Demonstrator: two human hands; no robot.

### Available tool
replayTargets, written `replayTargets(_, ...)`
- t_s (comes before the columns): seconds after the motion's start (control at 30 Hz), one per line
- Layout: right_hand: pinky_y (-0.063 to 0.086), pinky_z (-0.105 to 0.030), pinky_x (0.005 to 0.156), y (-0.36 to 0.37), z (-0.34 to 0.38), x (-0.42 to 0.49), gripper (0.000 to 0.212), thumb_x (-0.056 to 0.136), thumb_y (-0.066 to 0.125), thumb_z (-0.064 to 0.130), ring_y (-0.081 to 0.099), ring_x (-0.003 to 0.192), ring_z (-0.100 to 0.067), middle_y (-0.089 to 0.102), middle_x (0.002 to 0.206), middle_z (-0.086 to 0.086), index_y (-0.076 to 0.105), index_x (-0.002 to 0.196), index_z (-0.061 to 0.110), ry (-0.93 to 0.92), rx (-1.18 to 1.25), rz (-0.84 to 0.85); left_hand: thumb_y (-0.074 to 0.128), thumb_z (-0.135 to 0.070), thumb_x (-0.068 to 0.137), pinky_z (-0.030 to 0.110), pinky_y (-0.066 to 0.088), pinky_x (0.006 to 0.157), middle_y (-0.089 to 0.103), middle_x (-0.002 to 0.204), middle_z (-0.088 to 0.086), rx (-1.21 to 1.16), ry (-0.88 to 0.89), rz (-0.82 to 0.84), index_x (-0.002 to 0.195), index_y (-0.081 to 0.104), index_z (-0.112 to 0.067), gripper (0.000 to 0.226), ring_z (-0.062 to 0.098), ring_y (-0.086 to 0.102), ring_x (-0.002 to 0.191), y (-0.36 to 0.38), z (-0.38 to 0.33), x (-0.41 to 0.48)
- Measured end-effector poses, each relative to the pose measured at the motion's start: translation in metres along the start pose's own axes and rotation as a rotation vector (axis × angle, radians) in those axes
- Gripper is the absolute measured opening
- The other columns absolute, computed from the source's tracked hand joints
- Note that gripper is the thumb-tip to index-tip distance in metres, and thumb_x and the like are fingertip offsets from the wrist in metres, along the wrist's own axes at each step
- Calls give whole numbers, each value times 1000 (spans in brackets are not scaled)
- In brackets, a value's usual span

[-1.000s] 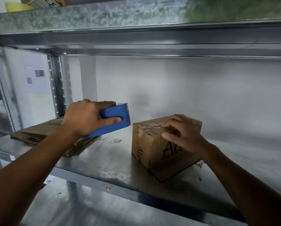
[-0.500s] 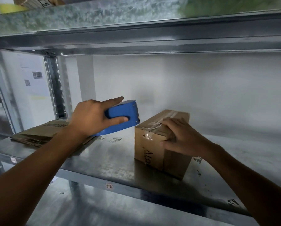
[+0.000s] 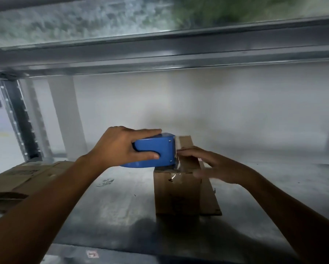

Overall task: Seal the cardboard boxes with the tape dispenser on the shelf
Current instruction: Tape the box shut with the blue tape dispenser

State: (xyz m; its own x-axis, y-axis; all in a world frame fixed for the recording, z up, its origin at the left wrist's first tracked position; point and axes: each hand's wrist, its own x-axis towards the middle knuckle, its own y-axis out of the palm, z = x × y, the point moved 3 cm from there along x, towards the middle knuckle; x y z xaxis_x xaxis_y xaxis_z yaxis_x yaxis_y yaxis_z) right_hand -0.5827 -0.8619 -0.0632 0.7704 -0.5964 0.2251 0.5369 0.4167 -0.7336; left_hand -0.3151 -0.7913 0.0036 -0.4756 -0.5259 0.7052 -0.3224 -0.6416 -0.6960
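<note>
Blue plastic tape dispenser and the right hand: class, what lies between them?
Head view: a narrow strip of clear tape, on the brown cardboard box's top.

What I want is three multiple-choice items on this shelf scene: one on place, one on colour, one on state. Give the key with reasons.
1. Where does the flattened cardboard lie, seen from the cardboard box?
A. To its left on the shelf
B. On top of it
C. To its right

2. What colour is the tape dispenser?
A. Red
B. Blue
C. Yellow

3. What is the left hand doing?
A. Hanging idle
B. Lying flat on the shelf
C. Gripping the tape dispenser

Key: 1 A, it lies at the view's left edge. 2 B, its body is plainly blue. 3 C, fingers and thumb curl round it at the box's top, where the right hand rests.
</note>
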Motion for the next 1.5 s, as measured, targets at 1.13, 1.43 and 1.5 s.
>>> replayTargets(1.13,55,-20,84,-1,24,39,26,98,55,2,70,96,-8,75,101,7,74,106,18,10,365,-340,73,-63,75,30,62,72,77,106,-11,-214,2,8,137,60,-31,70,6,72,78,18,16,3)
replayTargets(1.43,57,-16,76,-16,45,40,25,91,66,-2,74,85,-6,76,91,10,70,105,18,-54,114,-470,71,-59,78,34,62,70,78,105,-5,-171,33,-70,138,57,-26,71,14,73,76,2,8,8)
replayTargets(1.5,56,-14,77,-20,54,39,29,91,67,1,74,86,-5,76,92,13,68,113,20,-48,98,-472,72,-57,78,36,63,72,77,109,-3,-190,36,-91,139,56,-23,72,16,74,79,-4,8,10)
